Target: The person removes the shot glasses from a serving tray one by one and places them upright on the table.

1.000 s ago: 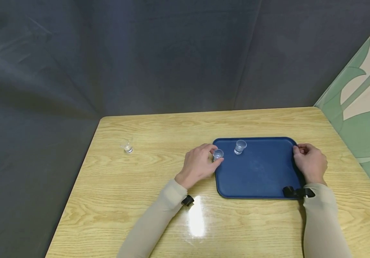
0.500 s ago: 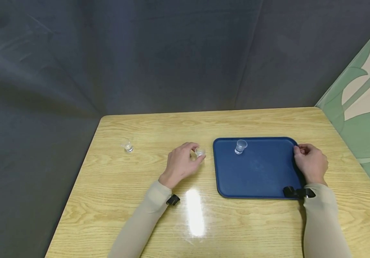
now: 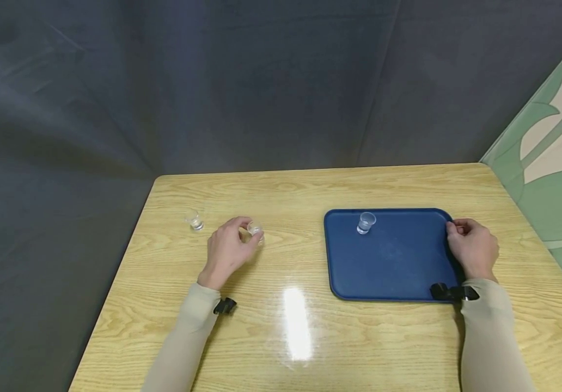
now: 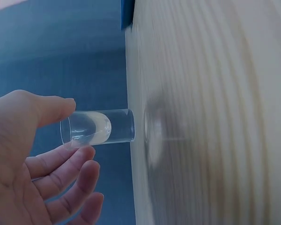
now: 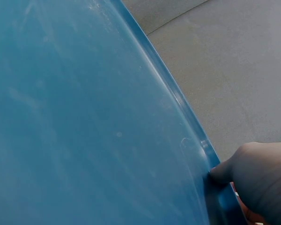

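Pinching a clear, likely light, stiff, slippery cup [image 4: 119, 126] sensibly near its top with our left hand [image 3: 227, 249], we gripped the blue tray [image 3: 389, 261] with our right hand [image 3: 475, 249].

Open tabletop [image 3: 293, 256] between held glass [image 3: 255, 229] and blue tray [image 3: 393, 258], raised rim [image 3: 328, 256] and standing glass [image 3: 366, 222] obstructing
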Tool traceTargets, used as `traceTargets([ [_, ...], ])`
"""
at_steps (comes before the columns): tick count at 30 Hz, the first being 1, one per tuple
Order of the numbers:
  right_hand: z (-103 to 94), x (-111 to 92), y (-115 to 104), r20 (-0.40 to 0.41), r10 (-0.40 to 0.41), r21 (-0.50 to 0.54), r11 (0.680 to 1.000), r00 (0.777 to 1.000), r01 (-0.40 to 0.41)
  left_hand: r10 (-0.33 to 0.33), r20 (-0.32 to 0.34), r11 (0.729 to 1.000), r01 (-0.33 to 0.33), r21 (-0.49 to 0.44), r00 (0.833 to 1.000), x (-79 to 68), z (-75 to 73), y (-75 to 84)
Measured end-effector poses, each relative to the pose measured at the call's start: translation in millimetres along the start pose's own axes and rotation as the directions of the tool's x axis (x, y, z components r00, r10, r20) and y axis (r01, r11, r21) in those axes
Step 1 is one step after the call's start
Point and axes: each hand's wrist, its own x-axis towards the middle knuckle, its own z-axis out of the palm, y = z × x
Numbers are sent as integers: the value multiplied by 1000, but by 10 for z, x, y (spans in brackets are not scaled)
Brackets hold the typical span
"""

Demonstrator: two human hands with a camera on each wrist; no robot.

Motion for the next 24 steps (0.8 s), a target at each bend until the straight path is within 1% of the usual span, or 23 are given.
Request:
traceTargets([
  [3,6,-2,-3,-4,1,0,1000,1000,-1,-31,-29,999,31,22,999,-14,-116,-144],
  [9,5,-1,-9,-11,0,-3,1000,1000,0,-94,-65,993,98,72,993,-39,-339,-393],
  [14,6,4,-4,-22,-10,-4,1000,1000,10,-153,-130,983,165,86,980,-67,-503,-556],
  [18,5,3,5,-24,-13,-7,1000,1000,13,-188,-169,974,206,92,967,-95,-597,-649],
  [24,3,-18,1,-22,-12,-3,1000,1000,12,-257,-189,955,279,100,948,-140,-668,-748],
])
